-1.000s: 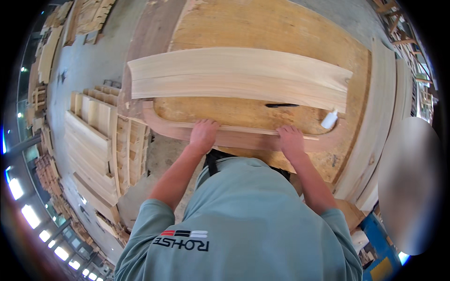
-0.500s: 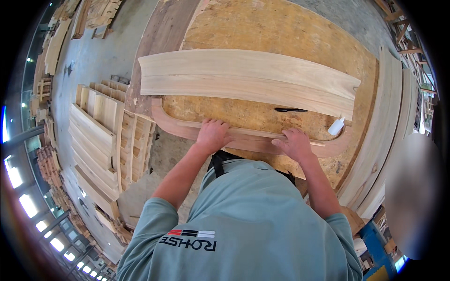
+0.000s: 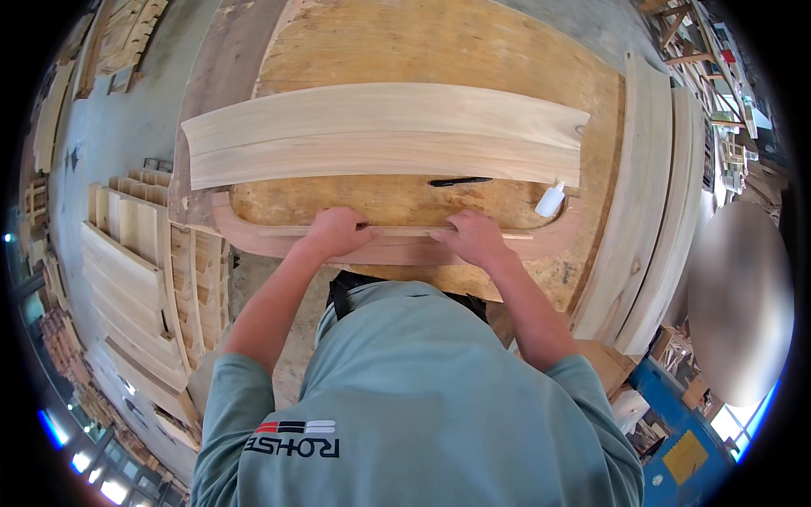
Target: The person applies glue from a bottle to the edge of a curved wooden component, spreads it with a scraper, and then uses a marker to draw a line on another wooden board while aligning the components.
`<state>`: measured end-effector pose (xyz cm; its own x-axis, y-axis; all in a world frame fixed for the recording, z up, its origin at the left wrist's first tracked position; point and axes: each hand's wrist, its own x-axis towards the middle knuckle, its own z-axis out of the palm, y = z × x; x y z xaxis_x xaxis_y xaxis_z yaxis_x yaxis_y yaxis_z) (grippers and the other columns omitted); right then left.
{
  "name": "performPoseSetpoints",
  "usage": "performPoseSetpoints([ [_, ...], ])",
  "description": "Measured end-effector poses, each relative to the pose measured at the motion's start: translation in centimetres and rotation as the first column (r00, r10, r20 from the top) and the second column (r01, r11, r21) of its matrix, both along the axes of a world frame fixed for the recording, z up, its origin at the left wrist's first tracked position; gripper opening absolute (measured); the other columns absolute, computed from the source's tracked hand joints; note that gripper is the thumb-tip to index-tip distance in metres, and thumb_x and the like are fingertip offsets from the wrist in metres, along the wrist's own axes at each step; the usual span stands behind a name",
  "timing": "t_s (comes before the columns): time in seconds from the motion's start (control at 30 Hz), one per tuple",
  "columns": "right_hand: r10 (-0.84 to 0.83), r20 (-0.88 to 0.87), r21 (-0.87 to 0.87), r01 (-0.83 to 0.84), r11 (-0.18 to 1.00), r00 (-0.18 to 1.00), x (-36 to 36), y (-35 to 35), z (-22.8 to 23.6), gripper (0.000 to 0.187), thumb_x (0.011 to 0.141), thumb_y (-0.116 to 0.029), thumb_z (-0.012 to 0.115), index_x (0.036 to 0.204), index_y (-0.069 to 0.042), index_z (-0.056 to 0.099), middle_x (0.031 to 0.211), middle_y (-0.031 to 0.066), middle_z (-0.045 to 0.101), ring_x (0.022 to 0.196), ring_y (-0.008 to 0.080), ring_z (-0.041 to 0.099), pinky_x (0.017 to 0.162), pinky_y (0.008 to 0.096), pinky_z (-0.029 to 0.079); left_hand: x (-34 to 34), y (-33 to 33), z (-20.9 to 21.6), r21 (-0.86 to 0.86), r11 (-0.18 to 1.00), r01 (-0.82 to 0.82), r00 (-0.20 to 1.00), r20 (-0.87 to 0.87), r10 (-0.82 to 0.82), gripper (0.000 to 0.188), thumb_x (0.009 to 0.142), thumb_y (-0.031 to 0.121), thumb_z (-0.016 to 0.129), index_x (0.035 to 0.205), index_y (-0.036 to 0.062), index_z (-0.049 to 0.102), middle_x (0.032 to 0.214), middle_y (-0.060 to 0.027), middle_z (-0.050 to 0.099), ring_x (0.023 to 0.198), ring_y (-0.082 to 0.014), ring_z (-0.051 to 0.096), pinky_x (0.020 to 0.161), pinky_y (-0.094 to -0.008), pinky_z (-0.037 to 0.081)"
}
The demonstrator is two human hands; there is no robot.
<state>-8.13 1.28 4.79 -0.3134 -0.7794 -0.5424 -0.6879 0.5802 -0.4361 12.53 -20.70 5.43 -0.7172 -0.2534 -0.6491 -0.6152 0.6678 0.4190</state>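
Observation:
A reddish wooden rail (image 3: 411,251) with upturned, curved ends lies along the near edge of the workbench. A thin pale wooden strip (image 3: 414,231) runs along its inner edge. My left hand (image 3: 336,232) grips the rail and strip left of the middle, its fingers curled over the far side and its thumb pointing right. To the right, my right hand (image 3: 475,237) holds the same pieces, thumb pointing left. A short gap separates the two thumbs. Some fingertips are hidden behind the hands. Beyond the rail rests a wide, pale, gently curved board (image 3: 384,135).
A black pen (image 3: 460,181) and a small white squeeze bottle (image 3: 550,199) lie on the workbench (image 3: 439,55). Long planks (image 3: 634,194) stand along the right side. Stacked wooden panels (image 3: 135,270) are at the left. A blue machine (image 3: 680,422) is at the lower right.
The whole view has shifted, so the bench now appears farther left. My hands have come a little closer together along the rail, and my left thumb now points inward.

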Motion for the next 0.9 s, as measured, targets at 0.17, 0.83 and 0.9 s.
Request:
performPoseSetpoints([
  [0.17,-0.008,0.015,0.018,0.008,1.000,1.000,0.2,-0.3,-0.5,0.050,0.089,-0.058,0.058,0.099,-0.011,0.074,0.107,0.0118,0.068,0.110,0.0300,0.060,0.095,0.0512,0.044,-0.2,-0.6,-0.5,0.026,0.997,0.066,0.997,0.025,-0.067,0.043,0.090,0.050,0.060,0.103,0.0124,0.076,0.102,-0.0143,0.073,0.103,-0.0346,0.066,0.088,-0.0463,0.052],
  [0.83,-0.829,0.072,-0.363,0.788,0.496,0.555,-11.2,6.7,1.7,0.035,0.084,-0.023,0.078,0.110,-0.005,0.065,0.096,0.0121,0.068,0.095,0.0221,0.064,0.084,0.0358,0.051,-0.7,-0.1,0.3,0.036,0.990,0.139,0.990,-0.014,-0.138,0.033,0.095,0.037,0.057,0.109,0.0124,0.073,0.113,-0.0094,0.069,0.113,-0.0288,0.061,0.098,-0.0502,0.042],
  [0.9,-0.799,-0.171,-0.516,0.638,0.571,0.577,-14.1,9.7,-0.4,0.052,0.077,-0.023,0.085,0.116,0.001,0.060,0.107,0.0162,0.066,0.098,0.0248,0.064,0.085,0.0369,0.052,-1.1,-0.2,0.5,0.040,0.986,0.162,0.987,0.001,-0.162,0.033,0.095,0.036,0.057,0.110,0.0122,0.073,0.114,-0.0092,0.069,0.114,-0.0285,0.061,0.099,-0.0491,0.041],
])
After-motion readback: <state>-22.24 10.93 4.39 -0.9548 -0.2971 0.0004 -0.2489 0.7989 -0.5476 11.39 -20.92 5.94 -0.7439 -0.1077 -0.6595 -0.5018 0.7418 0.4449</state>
